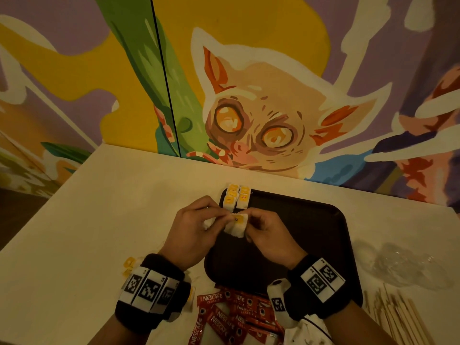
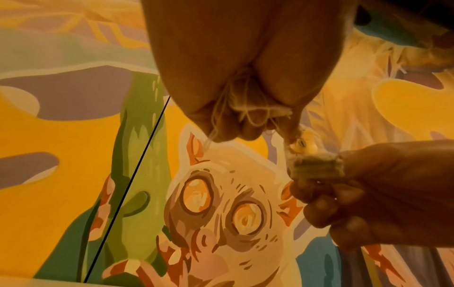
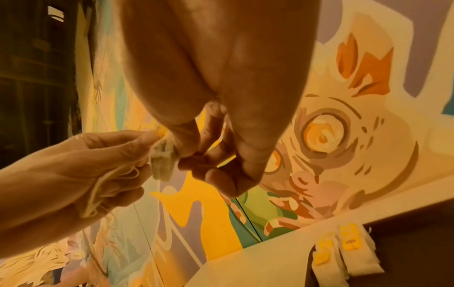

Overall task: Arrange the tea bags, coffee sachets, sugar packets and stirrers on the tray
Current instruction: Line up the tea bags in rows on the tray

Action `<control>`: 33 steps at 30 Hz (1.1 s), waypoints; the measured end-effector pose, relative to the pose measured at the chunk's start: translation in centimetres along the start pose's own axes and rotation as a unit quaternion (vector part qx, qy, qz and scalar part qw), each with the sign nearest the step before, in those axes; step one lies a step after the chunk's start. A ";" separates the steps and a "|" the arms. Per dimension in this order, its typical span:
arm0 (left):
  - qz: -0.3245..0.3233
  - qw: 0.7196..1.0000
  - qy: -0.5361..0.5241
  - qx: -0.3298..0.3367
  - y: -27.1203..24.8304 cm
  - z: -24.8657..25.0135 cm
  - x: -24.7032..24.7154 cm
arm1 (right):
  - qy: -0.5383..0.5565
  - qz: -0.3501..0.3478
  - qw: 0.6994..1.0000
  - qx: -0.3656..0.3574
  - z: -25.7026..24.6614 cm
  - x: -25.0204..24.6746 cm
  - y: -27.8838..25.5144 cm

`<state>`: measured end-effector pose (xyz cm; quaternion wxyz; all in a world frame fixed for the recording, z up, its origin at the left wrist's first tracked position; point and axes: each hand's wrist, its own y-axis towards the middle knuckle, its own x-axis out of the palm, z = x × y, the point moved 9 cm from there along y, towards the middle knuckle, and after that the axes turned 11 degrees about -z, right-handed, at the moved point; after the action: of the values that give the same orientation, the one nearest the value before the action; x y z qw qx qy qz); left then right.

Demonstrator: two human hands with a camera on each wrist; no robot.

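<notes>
Both hands hover over the left part of the dark tray (image 1: 311,232). My right hand (image 1: 249,218) pinches a white tea bag (image 1: 236,226) with a yellow tag. My left hand (image 1: 225,215) pinches the same bag's top edge and keeps a second bag (image 1: 209,221) with loose string curled in its palm. In the left wrist view the string (image 2: 248,108) bunches in the left hand, and right-hand fingers (image 2: 343,198) grip the bag (image 2: 314,167). Several tea bags (image 1: 236,197) lie in two rows at the tray's far left corner. In the right wrist view they show as tea bags (image 3: 343,250).
Red coffee sachets (image 1: 231,314) lie heaped on the table in front of the tray. Wooden stirrers (image 1: 398,317) lie at the near right, with crumpled clear plastic (image 1: 410,265) beyond them. More tea bags (image 1: 129,263) sit by my left wrist. A painted wall (image 1: 249,108) backs the table.
</notes>
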<state>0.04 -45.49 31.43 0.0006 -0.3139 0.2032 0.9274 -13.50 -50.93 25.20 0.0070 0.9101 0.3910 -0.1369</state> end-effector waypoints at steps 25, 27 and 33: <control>0.024 0.984 0.064 -0.162 -1.2 -6.6 0.3 | 0.039 0.160 0.964 0.208 11.5 -3.4 3.8; 0.016 0.982 0.060 -0.177 -1.5 -7.2 0.5 | 0.022 0.188 0.952 0.240 13.5 -4.5 4.8; 0.016 0.974 0.025 -0.227 -2.1 -8.9 0.9 | -0.038 0.177 0.929 0.321 16.9 -5.6 7.9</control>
<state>4.75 -46.98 23.71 -0.0904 -0.3255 -0.0073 0.9412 -15.69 -62.39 9.57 -0.2469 0.9123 0.1577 -0.2861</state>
